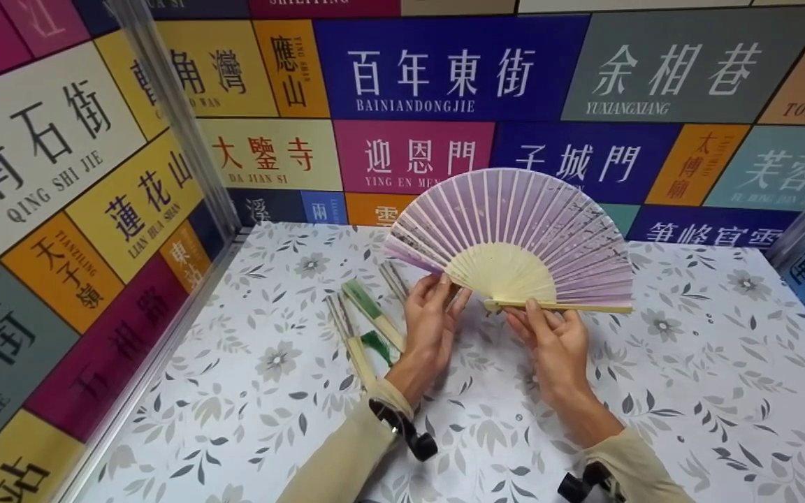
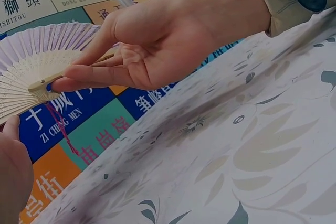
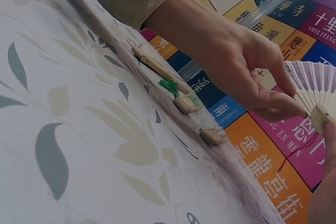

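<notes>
A lilac folding fan (image 1: 507, 216) with pale ribs is spread wide above the table. My left hand (image 1: 427, 335) pinches its left outer rib. The thumb and fingers of my right hand (image 1: 557, 346) grip the guard stick near the pivot on the right. Seen from the left wrist, the right hand (image 2: 163, 38) holds the stick beside the pivot, and a dark pink tassel (image 2: 65, 129) hangs below. Across in the right wrist view, the left hand (image 3: 239, 72) pinches the fan's (image 3: 312, 77) edge.
Left of my left hand lie folded fans: a green one (image 1: 364, 300), a pale one (image 1: 341, 318) and another (image 1: 393, 278) partly hidden by the hand. A green tassel (image 1: 376, 344) rests among them. Colourful sign panels (image 1: 444, 66) enclose the floral-covered table (image 1: 270, 419).
</notes>
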The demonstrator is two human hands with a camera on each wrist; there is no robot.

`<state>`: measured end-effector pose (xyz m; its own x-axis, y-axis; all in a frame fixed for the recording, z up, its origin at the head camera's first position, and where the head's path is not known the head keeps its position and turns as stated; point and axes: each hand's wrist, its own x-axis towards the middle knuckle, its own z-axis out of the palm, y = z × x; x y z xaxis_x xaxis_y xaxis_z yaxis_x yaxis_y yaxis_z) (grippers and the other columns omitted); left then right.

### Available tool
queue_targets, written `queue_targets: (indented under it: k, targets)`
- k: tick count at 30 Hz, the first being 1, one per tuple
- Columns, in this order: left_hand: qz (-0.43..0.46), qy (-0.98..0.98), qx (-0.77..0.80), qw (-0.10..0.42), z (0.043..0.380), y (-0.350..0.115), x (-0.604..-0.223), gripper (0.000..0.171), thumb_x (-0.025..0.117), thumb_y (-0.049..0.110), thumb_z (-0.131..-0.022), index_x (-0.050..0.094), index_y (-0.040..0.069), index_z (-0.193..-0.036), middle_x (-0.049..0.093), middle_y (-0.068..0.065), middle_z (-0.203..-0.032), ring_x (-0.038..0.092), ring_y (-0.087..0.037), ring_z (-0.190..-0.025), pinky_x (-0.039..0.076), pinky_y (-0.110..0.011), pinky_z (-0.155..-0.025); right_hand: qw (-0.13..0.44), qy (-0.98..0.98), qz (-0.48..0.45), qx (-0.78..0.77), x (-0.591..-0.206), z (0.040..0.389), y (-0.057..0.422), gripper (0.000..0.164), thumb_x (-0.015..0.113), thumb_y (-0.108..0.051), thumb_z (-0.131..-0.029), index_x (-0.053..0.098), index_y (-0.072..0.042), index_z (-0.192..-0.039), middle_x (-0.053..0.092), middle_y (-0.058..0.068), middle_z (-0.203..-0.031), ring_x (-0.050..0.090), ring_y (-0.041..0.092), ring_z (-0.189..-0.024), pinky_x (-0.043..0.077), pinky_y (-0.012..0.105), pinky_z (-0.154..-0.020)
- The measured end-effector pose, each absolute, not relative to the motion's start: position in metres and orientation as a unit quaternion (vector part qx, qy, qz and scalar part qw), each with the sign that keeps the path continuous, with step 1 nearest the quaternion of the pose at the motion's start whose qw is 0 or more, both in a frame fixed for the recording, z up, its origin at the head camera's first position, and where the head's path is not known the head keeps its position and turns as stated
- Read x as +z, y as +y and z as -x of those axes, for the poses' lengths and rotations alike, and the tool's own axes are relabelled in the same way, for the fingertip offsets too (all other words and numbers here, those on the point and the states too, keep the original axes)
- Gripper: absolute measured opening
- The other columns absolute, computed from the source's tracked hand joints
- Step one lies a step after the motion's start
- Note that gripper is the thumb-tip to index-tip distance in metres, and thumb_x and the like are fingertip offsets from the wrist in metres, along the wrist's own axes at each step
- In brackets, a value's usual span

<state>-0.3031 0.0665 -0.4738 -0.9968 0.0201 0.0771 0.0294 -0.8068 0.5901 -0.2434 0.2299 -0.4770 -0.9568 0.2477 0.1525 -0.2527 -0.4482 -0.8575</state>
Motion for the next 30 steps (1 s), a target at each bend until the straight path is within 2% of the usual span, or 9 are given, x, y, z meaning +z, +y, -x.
queue_targets:
  k: [7,14,21,30]
  targets:
    - [0.028,-0.308,-0.951,0.005,0.302,0.067,-0.475,0.032,0.056,0.006,-0.102,0.049,-0.008,-0.130,0.057,-0.024,-0.135,0.061,-0.030,-0.125,0.055,-0.039,-0.106,0.136,-0.498,0.000,0.857,-0.477,0.244,0.230,0.047,0.063,-0.015,-0.099,0.041,0.000,-0.137,0.073,0.022,-0.114,0.075,0.027,-0.101,0.057,0.040,-0.097]
    - [0.009,-0.306,-0.952,0.019,0.303,0.070,-0.476,0.025,0.053,0.003,-0.102,0.050,-0.011,-0.123,0.058,-0.024,-0.130,0.063,-0.029,-0.123,0.056,-0.038,-0.104,0.125,-0.497,0.005,0.859,-0.477,0.244,0.229,0.048,0.063,-0.016,-0.099,0.039,-0.001,-0.137,0.072,0.022,-0.116,0.073,0.028,-0.106,0.057,0.038,-0.099]
    - [-0.002,-0.305,-0.952,0.010,0.303,0.072,-0.477,0.023,0.051,0.001,-0.103,0.050,-0.012,-0.123,0.059,-0.024,-0.129,0.064,-0.028,-0.119,0.057,-0.038,-0.104,0.126,-0.499,0.015,0.857,-0.479,0.245,0.231,0.048,0.064,-0.018,-0.099,0.040,-0.001,-0.137,0.071,0.023,-0.118,0.072,0.029,-0.108,0.054,0.042,-0.102]
    - [-0.022,-0.302,-0.953,0.007,0.306,0.084,-0.473,0.025,0.049,-0.002,-0.102,0.045,-0.011,-0.125,0.055,-0.024,-0.131,0.063,-0.028,-0.119,0.058,-0.037,-0.102,0.101,-0.475,0.026,0.874,-0.471,0.250,0.249,0.050,0.063,-0.016,-0.099,0.036,-0.001,-0.138,0.072,0.019,-0.117,0.074,0.025,-0.104,0.059,0.031,-0.096]
